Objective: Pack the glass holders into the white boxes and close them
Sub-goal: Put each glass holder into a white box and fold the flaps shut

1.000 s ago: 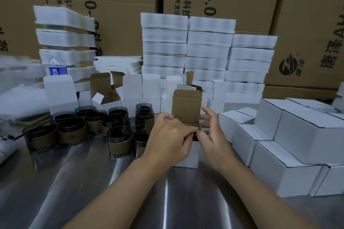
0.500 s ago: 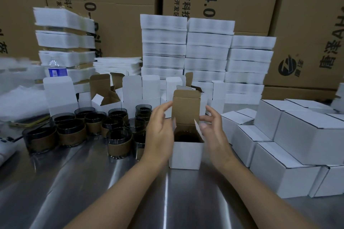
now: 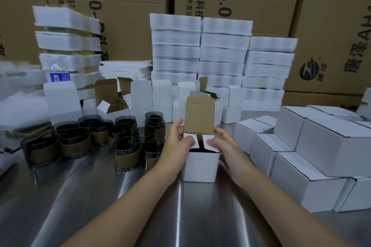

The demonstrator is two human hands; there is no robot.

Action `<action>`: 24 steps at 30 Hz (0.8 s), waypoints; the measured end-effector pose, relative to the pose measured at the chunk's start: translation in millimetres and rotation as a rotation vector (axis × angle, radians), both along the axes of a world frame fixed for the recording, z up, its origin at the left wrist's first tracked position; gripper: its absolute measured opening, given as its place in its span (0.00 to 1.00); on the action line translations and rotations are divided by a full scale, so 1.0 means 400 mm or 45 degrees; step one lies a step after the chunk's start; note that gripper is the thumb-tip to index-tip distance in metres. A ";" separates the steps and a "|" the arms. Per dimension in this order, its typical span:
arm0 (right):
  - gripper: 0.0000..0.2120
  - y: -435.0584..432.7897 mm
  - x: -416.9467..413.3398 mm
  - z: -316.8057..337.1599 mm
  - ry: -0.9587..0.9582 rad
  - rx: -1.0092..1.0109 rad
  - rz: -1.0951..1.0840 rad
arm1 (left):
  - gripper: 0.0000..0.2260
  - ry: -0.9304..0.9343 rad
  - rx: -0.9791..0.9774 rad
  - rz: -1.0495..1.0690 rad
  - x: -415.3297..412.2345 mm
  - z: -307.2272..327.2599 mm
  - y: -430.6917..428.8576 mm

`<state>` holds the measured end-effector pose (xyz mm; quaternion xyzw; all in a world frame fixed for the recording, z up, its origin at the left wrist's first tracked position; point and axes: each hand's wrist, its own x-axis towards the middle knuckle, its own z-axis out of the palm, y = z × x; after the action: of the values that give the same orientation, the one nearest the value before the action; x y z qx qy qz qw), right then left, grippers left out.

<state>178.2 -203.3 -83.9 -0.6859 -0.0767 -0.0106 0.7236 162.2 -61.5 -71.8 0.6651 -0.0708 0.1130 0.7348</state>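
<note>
A small white box (image 3: 200, 166) stands on the steel table in front of me, its brown-lined lid flap (image 3: 199, 118) still upright. My left hand (image 3: 177, 142) presses the left side flap down over the opening with its fingers. My right hand (image 3: 222, 144) presses the right side flap down the same way. A dark gap shows between the two flaps; the contents are hidden. Several dark glass holders with brown sleeves (image 3: 126, 154) stand in a cluster to the left.
Closed white boxes (image 3: 329, 146) are stacked at the right. Open empty white boxes (image 3: 140, 104) stand behind the holders. Piles of flat white blanks (image 3: 198, 52) and large brown cartons (image 3: 331, 26) fill the back. A water bottle (image 3: 57, 74) stands at the back left.
Both hands opened away from the box half a second ago, then came back onto it. The two side flaps are now folded down over the opening.
</note>
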 end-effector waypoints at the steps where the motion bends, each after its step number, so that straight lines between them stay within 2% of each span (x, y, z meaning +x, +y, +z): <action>1: 0.17 -0.001 0.001 0.001 0.013 -0.009 0.009 | 0.26 0.024 0.001 -0.018 0.000 -0.001 0.001; 5: 0.16 -0.002 0.002 0.006 0.031 -0.015 0.118 | 0.23 0.094 -0.029 -0.077 0.000 0.004 0.008; 9: 0.22 -0.006 0.008 0.008 0.017 0.041 0.159 | 0.21 0.136 -0.014 -0.063 0.003 0.005 0.011; 12: 0.22 -0.011 0.012 0.010 0.006 0.089 0.186 | 0.18 0.172 -0.021 -0.042 0.006 0.005 0.013; 19: 0.12 -0.012 0.017 0.005 0.010 0.096 0.179 | 0.11 0.148 0.012 -0.062 0.005 0.009 0.016; 21: 0.08 -0.011 0.017 0.006 0.046 0.105 0.177 | 0.12 0.130 0.002 -0.077 0.003 0.011 0.016; 24: 0.07 -0.011 0.016 0.008 0.074 0.124 0.162 | 0.13 0.131 -0.041 -0.094 0.000 0.006 0.019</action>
<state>184.6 -207.5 -80.5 -0.6435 -0.0987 0.0516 0.7573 162.1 -54.0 -69.4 0.6551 -0.0555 0.0526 0.7516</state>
